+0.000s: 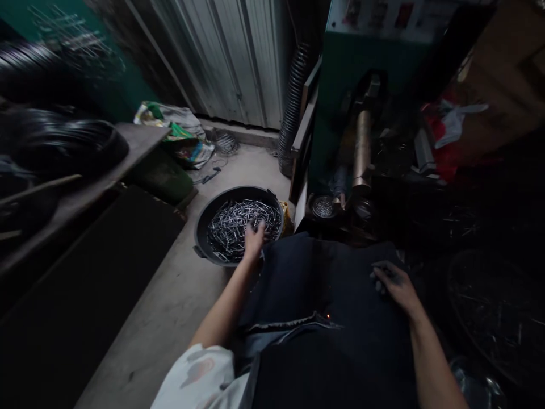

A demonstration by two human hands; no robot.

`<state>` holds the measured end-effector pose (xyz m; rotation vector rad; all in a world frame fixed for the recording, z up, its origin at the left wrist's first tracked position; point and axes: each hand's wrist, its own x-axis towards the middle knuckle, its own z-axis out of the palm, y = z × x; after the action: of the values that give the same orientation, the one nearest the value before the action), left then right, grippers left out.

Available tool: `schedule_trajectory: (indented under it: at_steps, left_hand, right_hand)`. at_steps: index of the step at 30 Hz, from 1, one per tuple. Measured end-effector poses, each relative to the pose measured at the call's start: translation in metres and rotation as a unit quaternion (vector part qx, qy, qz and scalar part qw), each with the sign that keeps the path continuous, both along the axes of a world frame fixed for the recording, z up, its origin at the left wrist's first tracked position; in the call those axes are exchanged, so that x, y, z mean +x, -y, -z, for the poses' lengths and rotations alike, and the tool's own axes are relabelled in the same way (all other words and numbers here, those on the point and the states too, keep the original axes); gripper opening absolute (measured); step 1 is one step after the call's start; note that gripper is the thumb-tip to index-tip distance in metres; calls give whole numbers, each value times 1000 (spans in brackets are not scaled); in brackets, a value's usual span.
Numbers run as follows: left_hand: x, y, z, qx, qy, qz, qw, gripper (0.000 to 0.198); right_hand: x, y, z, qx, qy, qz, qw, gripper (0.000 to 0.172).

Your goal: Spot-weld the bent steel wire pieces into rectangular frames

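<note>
A round black basin (200, 227) on the floor holds a heap of thin metal pieces (234, 224) that look like nails or pins. My left hand (254, 240) reaches over its near right side, thumb and fingers apart, with no piece visible in its grasp. Over the dark cloth (340, 267) across my lap, my right hand (392, 279) is held with curled, blackened fingers; whatever may be between them is too dark to make out. A frayed slit (293, 325) runs across the cloth, with a small orange spark (328, 316) beside it.
A green machine (336, 125) with a brass-coloured cylinder (361, 150) stands ahead right, a small bowl of metal bits (323, 207) below it. Left is a bench (140, 139) with black wire coils (63, 142). Sacks (187, 136) and a ribbed hose (293, 102) are near the corrugated wall (230, 57).
</note>
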<state>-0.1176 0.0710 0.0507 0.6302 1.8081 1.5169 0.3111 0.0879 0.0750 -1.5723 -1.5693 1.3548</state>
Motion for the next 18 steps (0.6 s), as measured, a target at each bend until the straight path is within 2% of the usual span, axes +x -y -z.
schedule_trajectory:
  at_steps: [3, 5, 8, 12, 13, 15, 18]
  left_hand:
    - [42, 18, 1, 36, -118, 118, 985, 31]
    - [73, 25, 3, 33, -228, 212, 950, 22]
    - [110, 29, 6, -17, -360, 296, 885, 23]
    - [131, 41, 11, -20, -410, 372, 832, 21]
    - [132, 41, 12, -37, -463, 378, 801, 23]
    - [133, 37, 16, -73, -552, 354, 751, 33]
    - [141, 44, 23, -54, -624, 347, 698, 43]
  right_hand:
    - [4, 1, 4, 30, 0, 7, 1000, 51]
    - [5, 1, 9, 44, 6, 1, 999, 50]
    - [3, 3, 14, 80, 18, 0, 997, 47]
    - [-4, 19, 11, 153, 20, 1, 988, 39]
    - [-5, 20, 10, 164, 22, -10, 986, 35]
    - [-1, 19, 11, 171, 39, 25, 984, 25]
    - [12, 15, 14, 174, 55, 66, 981, 13]
